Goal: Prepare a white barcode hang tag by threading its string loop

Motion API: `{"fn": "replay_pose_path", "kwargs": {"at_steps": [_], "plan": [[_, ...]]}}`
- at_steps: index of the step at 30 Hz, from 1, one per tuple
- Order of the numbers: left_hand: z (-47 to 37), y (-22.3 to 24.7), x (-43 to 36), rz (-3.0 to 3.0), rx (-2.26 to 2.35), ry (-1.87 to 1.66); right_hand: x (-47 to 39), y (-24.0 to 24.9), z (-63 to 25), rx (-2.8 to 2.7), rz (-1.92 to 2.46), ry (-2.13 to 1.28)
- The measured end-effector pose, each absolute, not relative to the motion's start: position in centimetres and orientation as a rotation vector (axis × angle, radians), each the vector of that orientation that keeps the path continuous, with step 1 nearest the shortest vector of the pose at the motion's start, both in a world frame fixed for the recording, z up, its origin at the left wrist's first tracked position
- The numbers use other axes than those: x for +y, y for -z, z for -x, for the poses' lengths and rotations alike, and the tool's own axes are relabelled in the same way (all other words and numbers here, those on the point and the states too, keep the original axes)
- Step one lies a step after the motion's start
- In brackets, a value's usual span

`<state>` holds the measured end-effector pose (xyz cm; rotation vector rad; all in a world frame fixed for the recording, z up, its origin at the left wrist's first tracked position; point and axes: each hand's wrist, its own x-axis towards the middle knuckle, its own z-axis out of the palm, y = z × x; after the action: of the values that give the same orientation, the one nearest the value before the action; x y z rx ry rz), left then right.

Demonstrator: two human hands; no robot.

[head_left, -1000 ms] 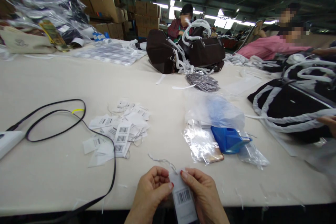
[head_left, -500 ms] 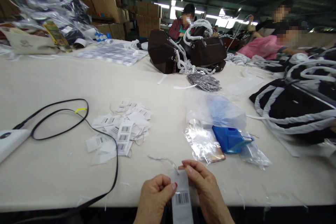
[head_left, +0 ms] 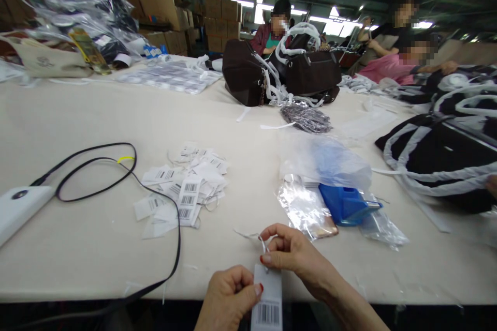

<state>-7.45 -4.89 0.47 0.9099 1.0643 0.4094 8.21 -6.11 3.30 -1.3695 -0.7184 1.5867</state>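
At the near edge of the table (head_left: pixel 116 248), our left hand (head_left: pixel 231 295) pinches the barcode tag (head_left: pixel 272 284), fingertips hidden behind. Its long axis runs away from us, strung end toward the far edge, lower end cut off. Our right hand (head_left: pixel 289 251) bends thumb and fingers around the string (head_left: pixel 248 234); we cannot tell whether they grip.

Pale table (head_left: pixel 248 176), barcode tags (head_left: pixel 200 178) heaped toward the near edge, black cord (head_left: pixel 179 232) looped beside them and crossing that edge, white device (head_left: pixel 24 213) farther left, blue dispenser (head_left: pixel 344 206) farther right, brown bags (head_left: pixel 244 75) by the far edge
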Motion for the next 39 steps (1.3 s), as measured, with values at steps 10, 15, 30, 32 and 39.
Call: {"fn": "replay_pose_path", "kwargs": {"at_steps": [10,15,30,32,39], "plan": [[7.4,-0.6,-5.2,-0.838,1.113,-0.459,-6.3,-2.8,-7.6,-0.689,1.370,-1.569],[7.2,-0.9,-5.1,-0.767,1.119,-0.489,-6.4,-3.0,-7.5,-0.673,1.361,-1.518],[7.1,-0.5,-5.1,-0.708,1.120,-0.595,-9.6,-1.6,-6.0,-0.268,1.364,-1.403],[7.1,-0.5,-5.2,-0.677,1.091,-0.591,-9.6,-1.5,-5.8,-0.245,1.354,-1.395],[6.2,-1.0,-5.5,-0.479,0.940,-0.571,-9.7,-2.1,-5.2,-0.338,1.391,-1.242]]}}
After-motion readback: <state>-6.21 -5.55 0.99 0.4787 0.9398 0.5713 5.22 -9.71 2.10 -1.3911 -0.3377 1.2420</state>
